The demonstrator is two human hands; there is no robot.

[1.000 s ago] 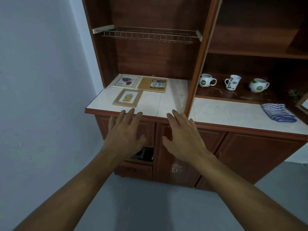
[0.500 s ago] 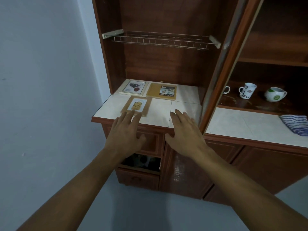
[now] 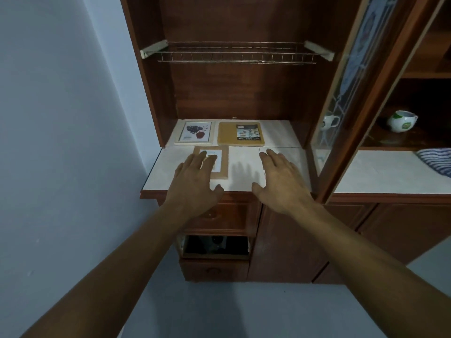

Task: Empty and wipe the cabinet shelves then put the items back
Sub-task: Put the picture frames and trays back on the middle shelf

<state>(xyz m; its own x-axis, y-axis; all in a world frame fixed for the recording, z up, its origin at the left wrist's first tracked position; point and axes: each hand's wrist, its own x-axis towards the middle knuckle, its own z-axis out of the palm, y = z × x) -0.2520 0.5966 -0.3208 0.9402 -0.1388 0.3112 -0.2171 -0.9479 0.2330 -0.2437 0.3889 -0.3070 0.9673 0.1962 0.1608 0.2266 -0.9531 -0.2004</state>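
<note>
Hovering over the tiled shelf, your left hand overlaps the small wooden frame, fingers straight and close together; your right hand has its fingers slightly spread.

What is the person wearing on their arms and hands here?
Nothing that shows. The left hand and right hand are bare: no gloves, rings or watch visible. The left forearm and right forearm are uncovered down to the frame's edge, no sleeve in view.
</note>
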